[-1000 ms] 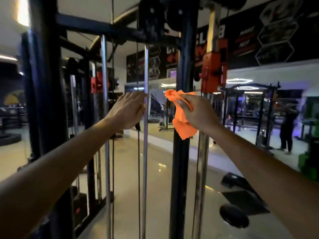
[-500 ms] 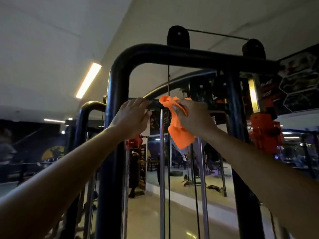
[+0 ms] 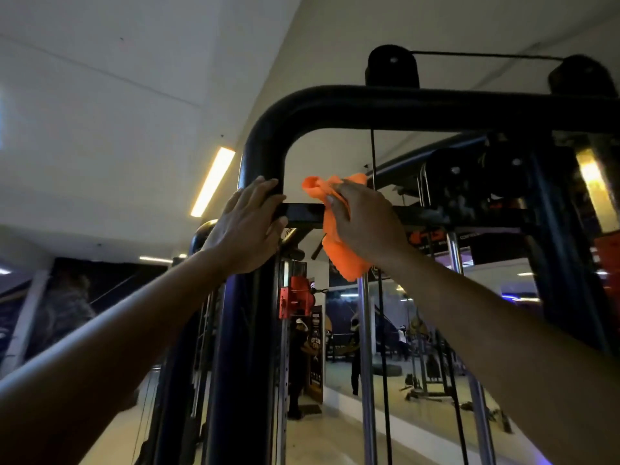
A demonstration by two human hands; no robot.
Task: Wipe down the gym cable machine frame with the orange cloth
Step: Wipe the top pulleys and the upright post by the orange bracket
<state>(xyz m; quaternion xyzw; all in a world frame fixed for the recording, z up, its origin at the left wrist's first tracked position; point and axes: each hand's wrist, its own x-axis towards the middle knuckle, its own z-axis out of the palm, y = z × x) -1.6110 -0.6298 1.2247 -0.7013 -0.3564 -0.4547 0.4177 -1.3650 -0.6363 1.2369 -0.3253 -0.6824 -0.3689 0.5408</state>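
The black cable machine frame (image 3: 265,142) rises in front of me and bends over into a top bar. My right hand (image 3: 365,223) grips the crumpled orange cloth (image 3: 342,260) and presses it against the black crossbar (image 3: 305,213) just under the bend. The cloth hangs below my palm. My left hand (image 3: 248,226) rests flat on the upright post beside the crossbar's left end, fingers straight.
Chrome guide rods (image 3: 366,364) and a black cable (image 3: 384,347) run down behind the crossbar. Two pulleys (image 3: 392,65) sit on the top bar. A red bracket (image 3: 295,298) is fixed lower on another post. A mirror behind shows gym equipment and people.
My view has tilted upward from mid-frame to the top of the machine. Both hands rose along the frame; the left went from a chrome rod to the upright post, the cloth to the crossbar.
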